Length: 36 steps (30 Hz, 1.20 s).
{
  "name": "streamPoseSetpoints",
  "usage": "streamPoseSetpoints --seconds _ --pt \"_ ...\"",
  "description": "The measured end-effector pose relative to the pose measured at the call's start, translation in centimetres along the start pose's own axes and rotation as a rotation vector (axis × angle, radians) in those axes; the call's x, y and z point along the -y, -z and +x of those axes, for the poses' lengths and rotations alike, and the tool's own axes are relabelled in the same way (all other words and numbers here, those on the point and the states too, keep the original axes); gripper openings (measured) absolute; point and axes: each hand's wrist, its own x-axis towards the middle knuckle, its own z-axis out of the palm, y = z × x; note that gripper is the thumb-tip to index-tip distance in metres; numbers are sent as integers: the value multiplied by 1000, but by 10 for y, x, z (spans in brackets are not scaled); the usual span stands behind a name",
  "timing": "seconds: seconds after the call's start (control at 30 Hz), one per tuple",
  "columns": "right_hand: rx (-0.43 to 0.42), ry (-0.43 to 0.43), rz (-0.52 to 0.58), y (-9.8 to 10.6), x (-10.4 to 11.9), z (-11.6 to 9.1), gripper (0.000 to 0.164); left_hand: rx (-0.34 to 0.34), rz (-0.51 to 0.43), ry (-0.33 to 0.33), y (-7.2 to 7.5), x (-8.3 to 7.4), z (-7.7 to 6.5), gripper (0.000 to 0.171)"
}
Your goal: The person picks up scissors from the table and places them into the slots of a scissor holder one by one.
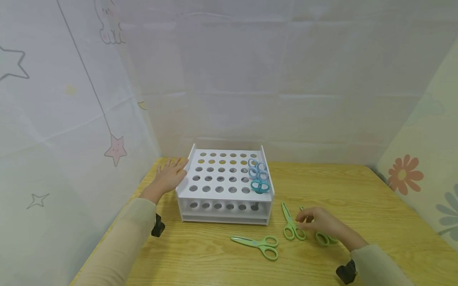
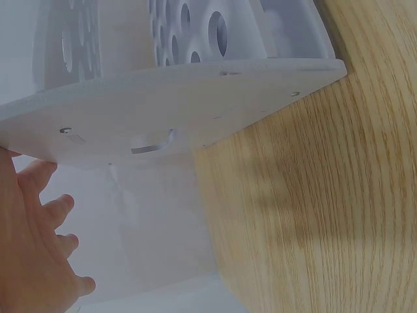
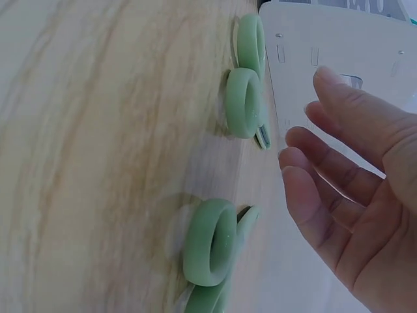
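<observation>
My left hand (image 1: 170, 174) touches the left side panel of a white rack (image 1: 207, 194) with rows of round holes, its fingers spread. In the left wrist view, the fingertips are at the panel's edge. My right hand (image 1: 320, 223) hovers low over the table with loosely bent fingers, holding nothing. Just left of it lie green scissors (image 1: 290, 226), blades pointing to the rack. A second green pair (image 1: 323, 238) lies beneath the hand, partly hidden by it. Another green pair (image 1: 255, 242) lies in front of the rack, blades to the left.
Blue scissors (image 1: 258, 172) and a teal pair (image 1: 260, 186) stand handles up in the rack's right column of holes. Wood-grain table (image 1: 340, 186) lies under everything. A pale curtain (image 1: 304, 79) hangs behind, with printed sheets at both sides.
</observation>
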Motion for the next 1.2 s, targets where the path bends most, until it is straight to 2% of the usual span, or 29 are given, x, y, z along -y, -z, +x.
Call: streamPoseSetpoints --seconds 0.23,0.43,0.63,0.93,1.2 --pt "48 -29 75 -4 2 -3 23 1 1 1 0 0 0 53" --pt "67 0 102 -5 0 -4 20 2 5 -1 0 0 1 53" --pt "96 -20 104 -7 -4 -5 16 5 -2 2 0 -1 2 53" --pt "121 32 92 -12 -8 -4 9 11 1 4 -1 1 1 53" --pt "120 -17 79 -15 -4 -3 8 7 -3 2 0 -1 0 53"
